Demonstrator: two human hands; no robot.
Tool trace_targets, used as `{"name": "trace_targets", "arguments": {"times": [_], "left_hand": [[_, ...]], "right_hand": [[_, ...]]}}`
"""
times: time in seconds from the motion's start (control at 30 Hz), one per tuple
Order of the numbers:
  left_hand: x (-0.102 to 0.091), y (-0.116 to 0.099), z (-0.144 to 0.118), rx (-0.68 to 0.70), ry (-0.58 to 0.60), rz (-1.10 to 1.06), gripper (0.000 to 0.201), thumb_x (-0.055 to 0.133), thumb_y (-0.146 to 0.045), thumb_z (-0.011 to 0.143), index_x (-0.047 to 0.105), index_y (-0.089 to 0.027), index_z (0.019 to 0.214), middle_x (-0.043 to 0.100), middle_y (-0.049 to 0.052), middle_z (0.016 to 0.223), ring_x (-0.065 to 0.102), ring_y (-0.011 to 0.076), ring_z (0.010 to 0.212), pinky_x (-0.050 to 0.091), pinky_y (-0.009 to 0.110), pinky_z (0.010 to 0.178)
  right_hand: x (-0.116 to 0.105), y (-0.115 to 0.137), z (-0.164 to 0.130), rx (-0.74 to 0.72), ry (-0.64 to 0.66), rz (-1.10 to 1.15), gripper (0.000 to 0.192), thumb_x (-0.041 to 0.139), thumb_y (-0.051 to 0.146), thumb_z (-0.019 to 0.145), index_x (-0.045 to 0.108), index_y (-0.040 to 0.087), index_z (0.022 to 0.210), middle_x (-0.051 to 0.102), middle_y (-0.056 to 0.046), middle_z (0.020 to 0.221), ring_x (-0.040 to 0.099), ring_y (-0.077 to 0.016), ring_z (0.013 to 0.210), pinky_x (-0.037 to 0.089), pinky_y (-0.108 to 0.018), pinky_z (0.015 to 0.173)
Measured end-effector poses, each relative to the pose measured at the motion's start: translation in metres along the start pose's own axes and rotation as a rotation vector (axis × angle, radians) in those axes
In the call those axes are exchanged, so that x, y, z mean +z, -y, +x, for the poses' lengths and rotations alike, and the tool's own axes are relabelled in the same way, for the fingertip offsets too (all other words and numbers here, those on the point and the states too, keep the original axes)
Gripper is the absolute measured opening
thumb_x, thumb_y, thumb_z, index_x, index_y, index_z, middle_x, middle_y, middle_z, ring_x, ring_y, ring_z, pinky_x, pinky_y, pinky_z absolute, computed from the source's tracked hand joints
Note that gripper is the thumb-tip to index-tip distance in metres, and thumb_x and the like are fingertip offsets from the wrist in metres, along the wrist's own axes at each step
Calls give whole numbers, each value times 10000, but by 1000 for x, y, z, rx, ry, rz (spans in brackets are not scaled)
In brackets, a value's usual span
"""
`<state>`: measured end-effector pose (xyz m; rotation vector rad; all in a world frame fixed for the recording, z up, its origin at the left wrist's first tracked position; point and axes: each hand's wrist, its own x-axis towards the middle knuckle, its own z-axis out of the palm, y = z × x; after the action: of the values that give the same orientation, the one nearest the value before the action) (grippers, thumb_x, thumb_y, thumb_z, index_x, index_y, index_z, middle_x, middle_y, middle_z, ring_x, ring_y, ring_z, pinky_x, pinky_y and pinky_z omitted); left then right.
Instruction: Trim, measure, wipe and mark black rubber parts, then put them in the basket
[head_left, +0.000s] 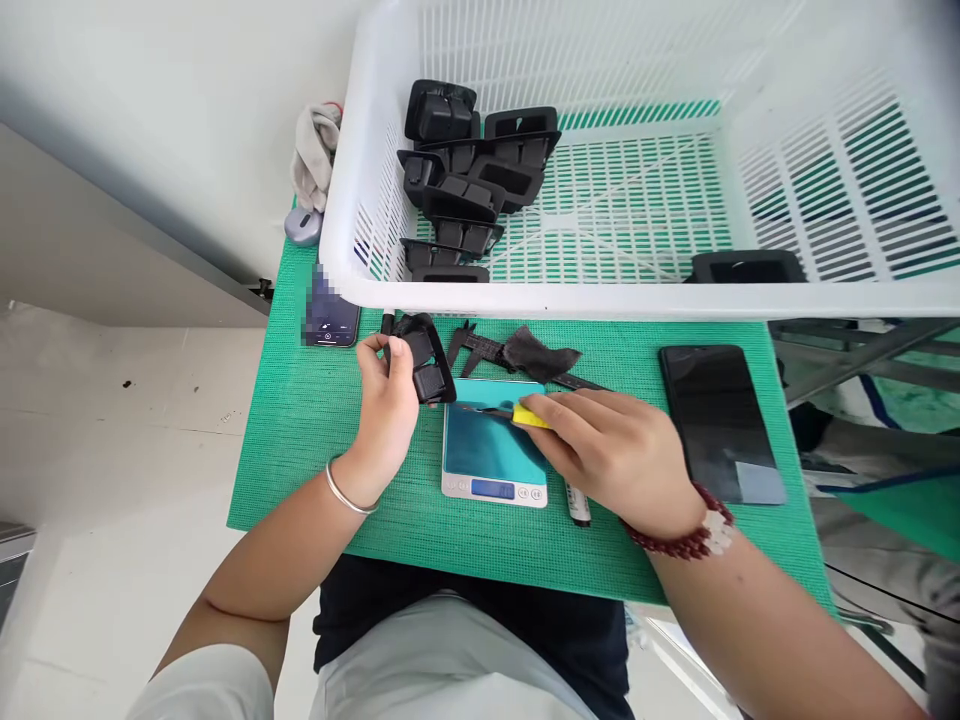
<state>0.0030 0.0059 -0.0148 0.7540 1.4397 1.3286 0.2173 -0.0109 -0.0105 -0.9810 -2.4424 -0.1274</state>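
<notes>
My left hand grips a black plastic part by its left side, tilted above the green mat. In my right hand is a yellow-handled knife, its thin blade pointing left toward the part's lower right edge. Whether the tip touches the part I cannot tell. Below the blade lies a small digital scale with a teal top and a lit display. Just behind it are a dark caliper and a crumpled black scrap. A white marker lies beneath my right hand.
A large white plastic basket stands at the back, holding several similar black parts. One phone lies at the right, another phone at the left. A rounded grey case and whitish cloth sit beside the basket.
</notes>
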Motion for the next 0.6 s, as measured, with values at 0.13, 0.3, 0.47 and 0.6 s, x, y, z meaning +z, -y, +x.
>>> {"name": "trace_targets", "arguments": {"times": [0.13,0.3,0.47,0.6], "left_hand": [[1,-2,0,-103,48,-80,536,528,-728,811,444,-227,982,568,2,798,639,141,694,489,236,508],[2,-6,0,-167,98,-169,572,789,-530,715,477,-219,1079,651,-1,863,695,158,711,573,265,557],[2,-7,-1,-133,163,-211,448,783,-501,731,576,-178,962,650,-6,731,713,184,719,613,303,626],[2,-6,-1,-88,127,-222,445,798,-505,707,590,-174,921,674,10,774,714,188,759,615,300,632]], "right_hand": [[-1,-1,-1,13,-24,-12,113,653,212,897,624,143,981,724,-22,751,625,-130,602,427,-275,548],[-2,-3,-2,59,-35,-85,101,639,207,895,630,164,985,726,-22,766,621,-131,604,422,-283,543],[-2,-1,-1,75,-72,-65,114,661,193,875,633,167,983,728,-23,766,625,-136,607,432,-284,546],[-2,0,-1,76,-51,-43,89,641,191,886,649,174,973,720,-19,744,620,-133,590,427,-283,545]]}}
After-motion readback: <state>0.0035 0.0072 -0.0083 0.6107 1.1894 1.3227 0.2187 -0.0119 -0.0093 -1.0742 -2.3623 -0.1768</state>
